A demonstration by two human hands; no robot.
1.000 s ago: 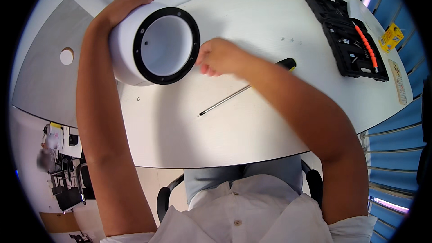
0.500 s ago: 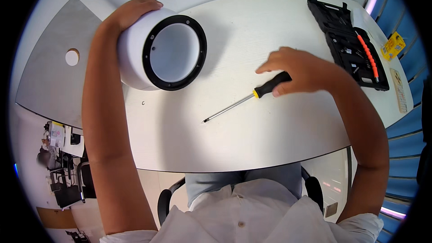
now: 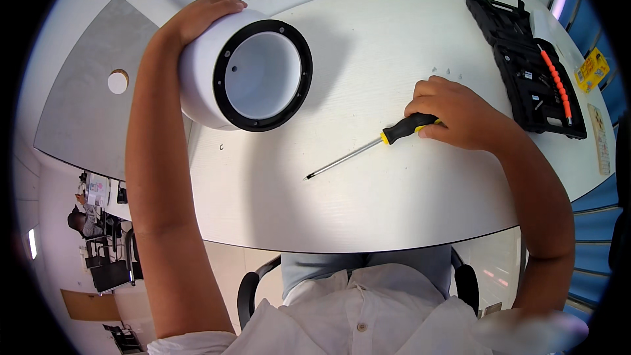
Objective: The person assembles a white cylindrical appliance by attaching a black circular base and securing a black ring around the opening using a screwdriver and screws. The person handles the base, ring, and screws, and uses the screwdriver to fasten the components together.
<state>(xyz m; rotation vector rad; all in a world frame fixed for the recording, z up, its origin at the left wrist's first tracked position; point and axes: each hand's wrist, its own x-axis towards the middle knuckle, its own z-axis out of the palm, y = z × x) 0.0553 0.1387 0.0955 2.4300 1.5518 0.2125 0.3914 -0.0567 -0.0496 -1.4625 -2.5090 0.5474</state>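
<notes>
A white cylindrical housing [image 3: 200, 85] lies tilted at the left of the table, its open end facing me. Black trim with small screws or holes forms its rim ring [image 3: 223, 98]. My left hand [image 3: 209, 18] is closed over the housing's far upper side, the fingertips partly hidden behind it. At centre right, a screwdriver [image 3: 355, 151] with a black and yellow handle points its tip toward the lower left. The fingers of my right hand [image 3: 453, 113] are curled around the end of its handle, low over the table.
An open black tool case [image 3: 516, 85] with an orange flexible shaft [image 3: 556, 82] lies at the right, near a yellow box [image 3: 592, 71]. Several tiny clear bits [image 3: 448, 71] lie beyond my right hand. A small ring-shaped piece [image 3: 221, 147] sits near the housing on the white table [image 3: 368, 210].
My right hand has closed from a loose, spread pose onto the screwdriver's handle. My left hand keeps its hold on the housing. The whole view has shifted slightly.
</notes>
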